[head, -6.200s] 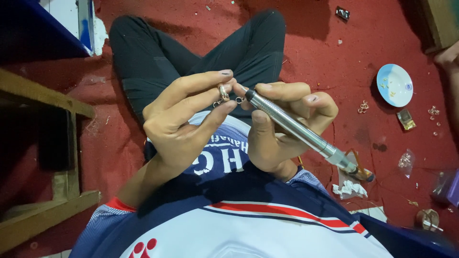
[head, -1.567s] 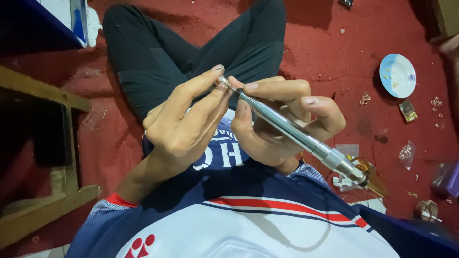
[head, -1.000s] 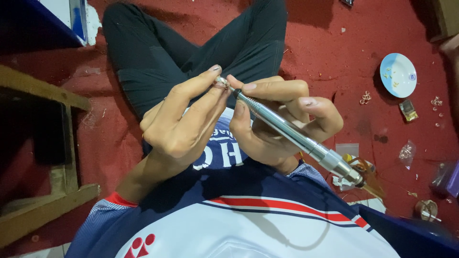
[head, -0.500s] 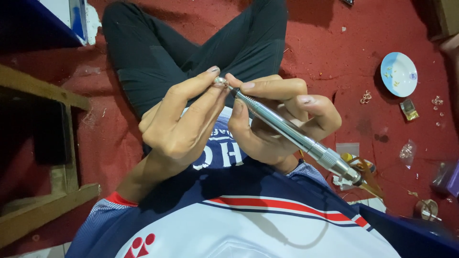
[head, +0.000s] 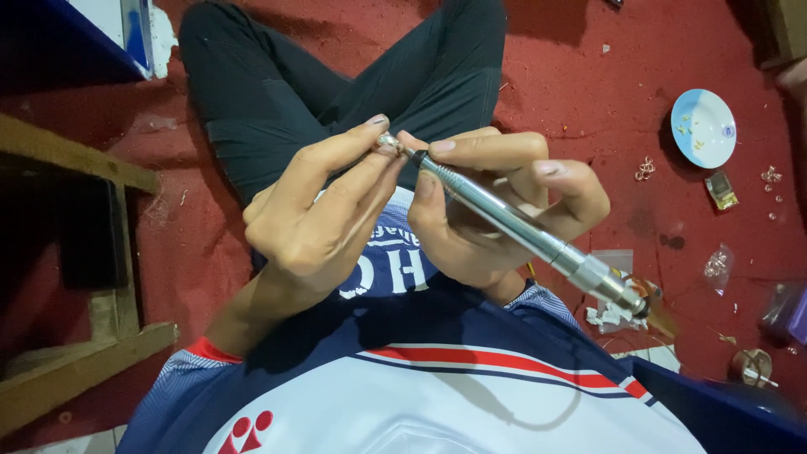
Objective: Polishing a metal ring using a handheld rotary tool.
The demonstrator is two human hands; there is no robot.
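I sit cross-legged on a red floor. My left hand (head: 315,214) pinches a small silvery ring (head: 389,142) between thumb and fingertips, held up over my lap. My right hand (head: 496,210) grips a long metal rotary handpiece (head: 525,235) like a pen. Its tip touches the ring right at my left fingertips. The tool's rear end slants down to the right, past my wrist.
A small white and blue dish (head: 704,128) lies on the floor at the right, with small metal rings (head: 645,169) and plastic bags (head: 719,265) scattered near it. A wooden frame (head: 76,269) stands at the left. A blue object (head: 76,38) fills the top left corner.
Six seconds ago the ring showed open between my fingers beside the tool tip. Since then my hands have stayed nearly still, with the tip pressed on the ring.
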